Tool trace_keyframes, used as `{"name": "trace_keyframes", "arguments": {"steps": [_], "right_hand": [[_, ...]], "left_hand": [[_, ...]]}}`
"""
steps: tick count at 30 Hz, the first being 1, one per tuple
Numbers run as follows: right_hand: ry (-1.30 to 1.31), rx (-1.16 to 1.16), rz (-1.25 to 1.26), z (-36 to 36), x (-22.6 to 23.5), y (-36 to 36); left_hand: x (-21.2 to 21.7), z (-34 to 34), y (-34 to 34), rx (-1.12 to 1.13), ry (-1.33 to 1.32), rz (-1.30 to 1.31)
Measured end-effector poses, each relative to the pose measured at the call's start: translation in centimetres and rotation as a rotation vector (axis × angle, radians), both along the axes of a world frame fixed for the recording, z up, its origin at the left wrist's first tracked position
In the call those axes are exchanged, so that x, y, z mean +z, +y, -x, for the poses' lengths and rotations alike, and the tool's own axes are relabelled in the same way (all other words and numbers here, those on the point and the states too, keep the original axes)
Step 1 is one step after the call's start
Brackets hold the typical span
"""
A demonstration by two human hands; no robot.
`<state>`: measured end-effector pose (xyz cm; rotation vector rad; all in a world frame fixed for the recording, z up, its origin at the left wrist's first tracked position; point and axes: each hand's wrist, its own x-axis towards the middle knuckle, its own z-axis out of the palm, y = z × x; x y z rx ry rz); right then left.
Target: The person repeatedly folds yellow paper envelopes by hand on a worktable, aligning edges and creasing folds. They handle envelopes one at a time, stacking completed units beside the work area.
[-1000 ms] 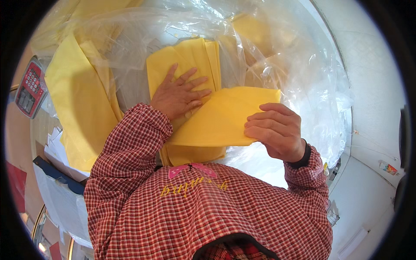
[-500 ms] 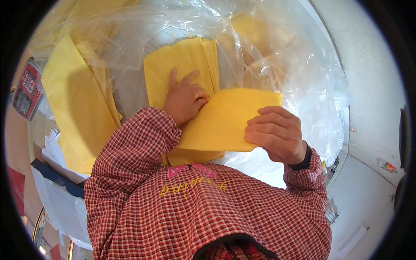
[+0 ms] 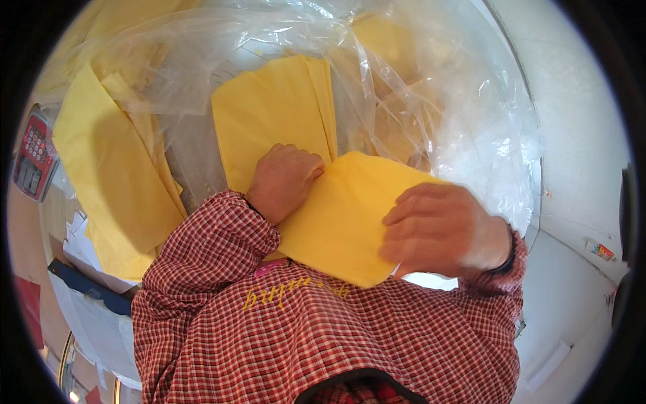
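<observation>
A flat yellow cloth (image 3: 343,215) stretches between my two hands, its near corner lying over my checked front. My left hand (image 3: 284,182) is closed at the cloth's left edge, its curled fingers pinching there and resting on a stack of folded yellow cloths (image 3: 272,101). At the right edge of the cloth, my right hand (image 3: 437,225) grips it with the thumb hidden beneath; this hand is slightly smeared by motion. The stack fans out a little along its right side.
Another pile of yellow cloths (image 3: 111,168) lies to the left, beside a red calculator (image 3: 37,155). Clear plastic sheeting (image 3: 471,114) spreads across the back and right, with more yellow pieces under it. A dark blue bar (image 3: 87,286) and white papers (image 3: 84,246) sit at lower left.
My left hand's outstretched fingers have curled in, and the hand has drawn slightly nearer me. My right hand has moved toward me, tilting the cloth's right side down.
</observation>
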<state>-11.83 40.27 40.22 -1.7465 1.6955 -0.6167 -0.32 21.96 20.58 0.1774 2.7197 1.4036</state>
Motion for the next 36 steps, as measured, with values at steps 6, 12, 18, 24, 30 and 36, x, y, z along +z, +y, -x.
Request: {"name": "trace_keyframes", "arguments": {"steps": [6, 12, 18, 24, 30, 36], "right_hand": [[-0.601, -0.422, -0.283, 8.6, -5.8, 4.3], [-0.896, -0.392, -0.499, 4.5, -15.1, 3.4], [-1.216, -0.538, -0.578, 1.6, -16.5, 2.9], [-1.465, -0.668, -0.553, -0.1, -15.5, 3.1], [-1.408, -0.623, -0.640, 0.5, -16.2, 2.3], [-0.813, -0.344, -0.814, 3.7, -15.4, -2.3]], "left_hand": [[0.4, -0.2, 0.0, -0.021, 0.133, -0.033], [0.5, -0.7, -0.1, -0.006, 0.161, -0.129], [0.6, -1.3, -1.0, 0.058, 0.112, -0.217], [-2.6, -2.4, -4.8, 0.086, 0.190, 0.428], [-1.8, -2.6, -4.5, 0.100, 0.081, 0.357], [-1.6, -3.3, -4.2, 0.072, 0.093, 0.324]]}}
